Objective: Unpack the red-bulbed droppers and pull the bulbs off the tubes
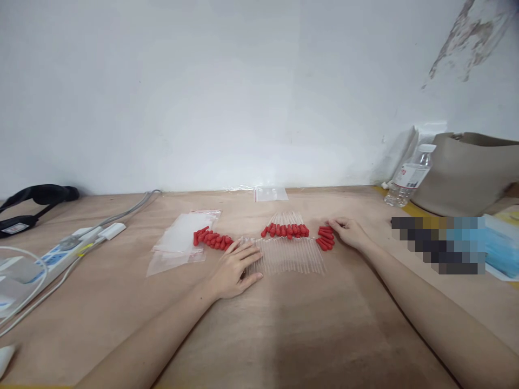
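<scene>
My left hand [239, 270] lies flat with its fingers spread over the left end of a row of clear thin tubes [290, 255]. Just beyond its fingertips, a curved row of red rubber bulbs [213, 239] rests partly on plastic bags. My right hand [346, 231] has its fingers curled, thumb and forefinger pinching at the top of a small fan of red rubber bulbs [325, 239]. Between the hands, behind the row of tubes, lie more red bulbs [286, 230] with thin clear tubes [286, 217] extending from them toward the wall.
Clear zip bags [174, 237] lie at left, and another small bag [271, 194] is by the wall. A power strip [60, 256] with cables and a black strap-like object [36, 197] are farther left. A plastic bottle [411, 175], grey bag [466, 173] and blue packet [503, 248] stand at right.
</scene>
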Available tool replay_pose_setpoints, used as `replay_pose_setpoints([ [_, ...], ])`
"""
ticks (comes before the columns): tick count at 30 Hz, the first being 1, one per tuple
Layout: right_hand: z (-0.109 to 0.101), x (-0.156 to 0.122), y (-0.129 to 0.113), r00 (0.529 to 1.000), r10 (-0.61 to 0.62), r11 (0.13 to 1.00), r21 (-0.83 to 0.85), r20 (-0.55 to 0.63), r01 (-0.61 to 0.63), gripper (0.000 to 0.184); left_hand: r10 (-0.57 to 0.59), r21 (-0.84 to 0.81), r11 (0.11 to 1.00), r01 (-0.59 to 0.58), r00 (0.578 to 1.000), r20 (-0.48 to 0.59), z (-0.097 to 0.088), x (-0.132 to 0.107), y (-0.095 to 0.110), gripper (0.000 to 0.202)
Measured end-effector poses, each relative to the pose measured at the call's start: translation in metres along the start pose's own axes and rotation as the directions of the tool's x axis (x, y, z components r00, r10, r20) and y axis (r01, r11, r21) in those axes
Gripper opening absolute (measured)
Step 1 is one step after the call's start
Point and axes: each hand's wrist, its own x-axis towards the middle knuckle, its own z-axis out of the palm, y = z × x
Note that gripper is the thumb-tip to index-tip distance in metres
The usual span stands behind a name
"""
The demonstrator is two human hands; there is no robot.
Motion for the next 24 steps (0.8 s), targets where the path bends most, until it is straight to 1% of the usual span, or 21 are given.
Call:
replay_pose_setpoints([
  [3,-0.001,-0.002,-0.003,1.0,0.003,1.0,-0.006,-0.024,-0.003,0.041,-0.016,-0.012,1.0,0.015,1.0,-0.005,0.001,-0.002,-0.002,0.04],
  [5,-0.003,-0.004,-0.009,0.997,0.016,1.0,-0.018,-0.074,-0.017,0.042,-0.019,-0.019,1.0,0.018,1.0,-0.019,0.001,-0.004,-0.004,0.039],
  [7,-0.004,-0.006,-0.018,0.992,0.031,0.999,-0.037,-0.125,-0.036,0.043,-0.021,-0.025,0.999,0.02,1.0,-0.022,0.001,-0.005,-0.006,0.039],
  [9,-0.004,-0.007,-0.032,0.989,0.04,0.997,-0.063,-0.141,-0.05,0.04,-0.024,-0.029,0.999,0.024,1.0,-0.011,0.0,-0.007,-0.007,0.039],
  [12,0.0,-0.009,-0.058,0.994,0.034,0.993,-0.107,-0.107,-0.046,0.033,-0.021,-0.027,0.999,0.022,1.0,0.008,-0.001,-0.008,-0.008,0.038],
  [14,0.005,-0.011,-0.076,0.997,0.0,0.988,-0.155,-0.08,-0.013,0.033,-0.015,-0.02,1.0,0.015,1.0,0.008,-0.001,-0.009,-0.009,0.038],
  [17,0.011,-0.014,-0.098,0.992,-0.124,0.957,-0.264,0.012,0.123,0.037,-0.005,-0.002,1.0,0.005,1.0,-0.014,-0.002,-0.011,-0.01,0.039],
  [19,0.013,-0.015,-0.105,0.976,-0.199,0.923,-0.319,0.083,0.215,0.039,0.008,0.011,1.0,-0.008,0.999,-0.038,-0.002,-0.012,-0.01,0.04],
  [20,0.014,-0.016,-0.106,0.97,-0.218,0.91,-0.338,0.106,0.242,0.037,0.014,0.017,1.0,-0.013,0.999,-0.05,-0.003,-0.012,-0.01,0.04],
  [24,0.015,-0.017,-0.104,0.967,-0.217,0.899,-0.358,0.133,0.251,0.023,0.027,0.028,0.999,-0.025,0.997,-0.067,-0.004,-0.012,-0.008,0.037],
])
